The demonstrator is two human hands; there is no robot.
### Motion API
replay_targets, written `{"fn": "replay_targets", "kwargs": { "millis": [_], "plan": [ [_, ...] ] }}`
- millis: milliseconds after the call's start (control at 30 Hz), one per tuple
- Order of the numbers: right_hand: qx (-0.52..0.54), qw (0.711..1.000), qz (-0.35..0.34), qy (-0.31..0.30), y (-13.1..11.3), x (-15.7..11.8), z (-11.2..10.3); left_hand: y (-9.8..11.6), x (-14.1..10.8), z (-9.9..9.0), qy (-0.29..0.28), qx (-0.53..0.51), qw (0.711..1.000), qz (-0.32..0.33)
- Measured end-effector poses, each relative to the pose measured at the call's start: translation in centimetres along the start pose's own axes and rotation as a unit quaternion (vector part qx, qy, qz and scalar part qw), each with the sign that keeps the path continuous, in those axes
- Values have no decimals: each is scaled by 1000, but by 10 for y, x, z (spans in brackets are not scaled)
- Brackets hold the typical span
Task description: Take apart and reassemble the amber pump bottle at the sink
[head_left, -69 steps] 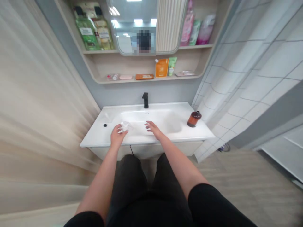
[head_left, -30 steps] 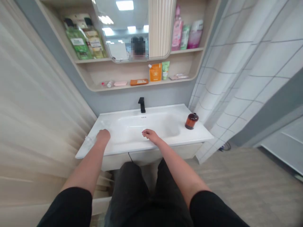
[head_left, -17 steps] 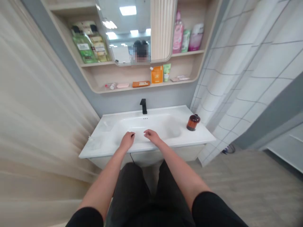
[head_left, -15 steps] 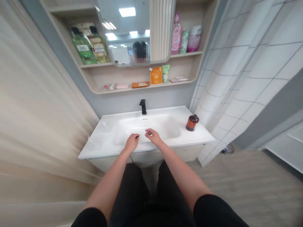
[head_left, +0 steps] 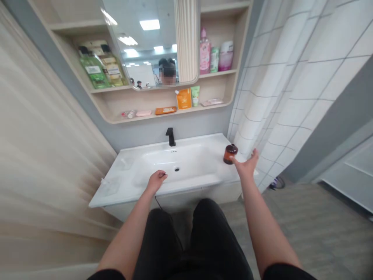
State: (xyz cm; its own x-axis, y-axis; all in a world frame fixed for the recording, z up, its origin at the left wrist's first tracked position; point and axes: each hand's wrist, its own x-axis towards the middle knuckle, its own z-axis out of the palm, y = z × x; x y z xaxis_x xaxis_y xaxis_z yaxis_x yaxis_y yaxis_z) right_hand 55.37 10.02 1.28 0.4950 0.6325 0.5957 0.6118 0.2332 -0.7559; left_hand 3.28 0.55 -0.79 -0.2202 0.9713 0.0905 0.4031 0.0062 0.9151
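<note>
While the left hand [head_left: 156,180] pinches a small dark piece [head_left: 164,174] between its fingertips above the front of the sink basin [head_left: 195,165], the right hand [head_left: 246,167] is spread wide, its thumb in front of a rounded, translucent brown bottle [head_left: 230,154]; whether thumb and bottle touch, I cannot tell. The bottle stands upright near the right end of the glossy white tabletop [head_left: 125,186], its lower right side partly hidden by the thumb. A pale curtain [head_left: 252,112] with dark grid lines hangs in soft folds close behind the bottle and right hand, while a plain cream curtain [head_left: 58,155] falls along the left end. One angular matte-black faucet [head_left: 171,137] rises behind the smooth, shallow basin, which has one round drain [head_left: 176,169] and three small overflow holes [head_left: 173,151]. Two clear plastic items [head_left: 126,163] lie at the left, their outlines too faint to read. Above, the wooden cabinet [head_left: 136,95] has one mirror [head_left: 145,46] with rounded lower corners, three bottles [head_left: 217,58] on the upper right shelf and, lower down, one orange pouch [head_left: 183,98], one green tube [head_left: 195,95] and one flat orange packet [head_left: 166,111].
</note>
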Motion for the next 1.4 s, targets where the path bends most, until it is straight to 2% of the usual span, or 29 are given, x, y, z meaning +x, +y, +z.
{"fn": "replay_targets", "kwargs": {
  "millis": [133, 233, 467, 600, 733, 867, 967, 1100, 1233, 1333, 1400],
  "plan": [
    [73, 989, 101, -85, 9, 11, 37, 0, -2, -1, -4, -7, 1000, -1],
    [82, 980, 138, -121, 9, 14, 52, -1, -3, -1, -2, -1, 1000, -2],
    [16, 978, 174, -110, 9, 24, 62, -5, 0, 0, -22, -18, 1000, 12],
    [22, 979, 164, -116, -1, 16, 67, -7, 2, 0, -19, -26, 999, 6],
    [116, 971, 122, -167, -35, -21, 74, -6, 3, 0, -21, -66, 998, 7],
    [227, 935, 104, -253, -91, -76, 87, 1, 0, 0, -1, -112, 994, 9],
    [295, 898, 123, -302, -132, -116, 101, 18, -7, 2, 23, -115, 992, 46],
    [364, 846, 114, -373, -174, -154, 119, 56, -14, 9, 20, -119, 984, 134],
    [390, 813, 118, -416, -196, -179, 134, 88, -13, 21, 33, -103, 976, 189],
    [419, 783, 150, -435, -199, -190, 141, 97, -9, 25, 44, -92, 978, 181],
    [425, 776, 163, -438, -198, -194, 144, 99, -8, 26, 46, -102, 979, 172]
  ]
}}
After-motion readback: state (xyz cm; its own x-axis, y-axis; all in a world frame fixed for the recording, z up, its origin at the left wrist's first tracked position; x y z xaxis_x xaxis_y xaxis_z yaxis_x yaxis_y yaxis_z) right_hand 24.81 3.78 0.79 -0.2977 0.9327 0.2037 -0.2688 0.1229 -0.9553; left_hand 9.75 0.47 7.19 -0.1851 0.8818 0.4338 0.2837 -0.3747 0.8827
